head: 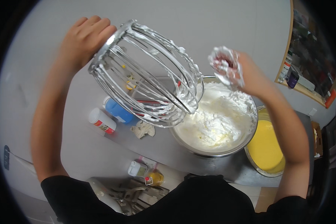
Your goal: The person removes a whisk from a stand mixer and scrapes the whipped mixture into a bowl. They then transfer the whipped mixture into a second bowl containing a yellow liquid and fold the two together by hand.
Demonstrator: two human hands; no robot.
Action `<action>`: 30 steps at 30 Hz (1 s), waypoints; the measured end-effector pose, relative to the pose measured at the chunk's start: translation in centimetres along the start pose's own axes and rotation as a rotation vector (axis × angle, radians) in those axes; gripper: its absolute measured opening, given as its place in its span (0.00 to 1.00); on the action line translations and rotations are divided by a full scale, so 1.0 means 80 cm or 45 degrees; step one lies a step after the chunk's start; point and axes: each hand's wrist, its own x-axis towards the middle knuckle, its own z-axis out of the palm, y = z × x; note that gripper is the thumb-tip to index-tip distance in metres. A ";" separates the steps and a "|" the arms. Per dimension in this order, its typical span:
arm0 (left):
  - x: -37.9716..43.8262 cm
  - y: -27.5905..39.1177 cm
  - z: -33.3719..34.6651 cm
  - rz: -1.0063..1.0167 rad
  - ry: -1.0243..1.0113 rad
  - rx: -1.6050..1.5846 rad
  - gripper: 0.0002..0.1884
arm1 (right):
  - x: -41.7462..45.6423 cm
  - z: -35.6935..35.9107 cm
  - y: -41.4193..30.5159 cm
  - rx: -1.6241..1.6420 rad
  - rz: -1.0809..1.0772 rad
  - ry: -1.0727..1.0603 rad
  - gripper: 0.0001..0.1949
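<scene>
My left hand (86, 39) grips the metal rim at the top of a large balloon whisk (151, 72), which tilts down to the right. White whipped foam coats its wires and is clumped at the rounded end. Below that end stands a large metal bowl (212, 155) holding a mound of white foam (218, 126). My right hand (228, 67) is over the bowl's far edge, apart from the whisk, its fingers curled and smeared with foam. Whether it holds anything cannot be told. Beside the bowl, a second bowl (266, 174) contains smooth yellow batter (266, 145).
The metal table (156, 148) also bears a white tub (102, 120), a blue container (119, 109) and a crumpled cloth (142, 129). Lower down are a jug of yellow liquid (156, 178) and part of a machine (140, 196). A window ledge (305, 86) with bottles is at right.
</scene>
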 end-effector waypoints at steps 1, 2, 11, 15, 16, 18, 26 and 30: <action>0.004 0.002 0.003 0.015 -0.046 -0.003 0.07 | 0.010 -0.015 -0.010 -0.076 -0.037 -0.035 0.19; 0.006 0.003 0.006 0.028 -0.092 -0.007 0.08 | 0.021 -0.028 -0.018 -0.001 -0.163 -0.036 0.20; 0.045 0.023 0.019 0.145 0.009 -0.012 0.06 | 0.112 -0.022 -0.061 0.663 -0.049 -0.368 0.12; 0.059 0.028 0.017 0.163 0.027 -0.055 0.06 | 0.096 -0.014 -0.047 0.839 0.090 -0.372 0.12; 0.060 0.027 0.015 0.164 0.002 -0.063 0.07 | 0.082 -0.015 -0.044 0.915 0.138 -0.365 0.12; 0.061 0.028 0.013 0.148 -0.025 -0.079 0.10 | 0.057 -0.008 -0.029 1.017 0.146 -0.321 0.14; 0.058 0.019 0.000 0.131 0.066 -0.098 0.08 | -0.056 0.070 0.002 0.291 0.067 -0.232 0.09; 0.052 0.012 -0.005 0.043 -0.006 -0.147 0.08 | -0.076 0.093 0.040 -0.257 0.005 -0.356 0.10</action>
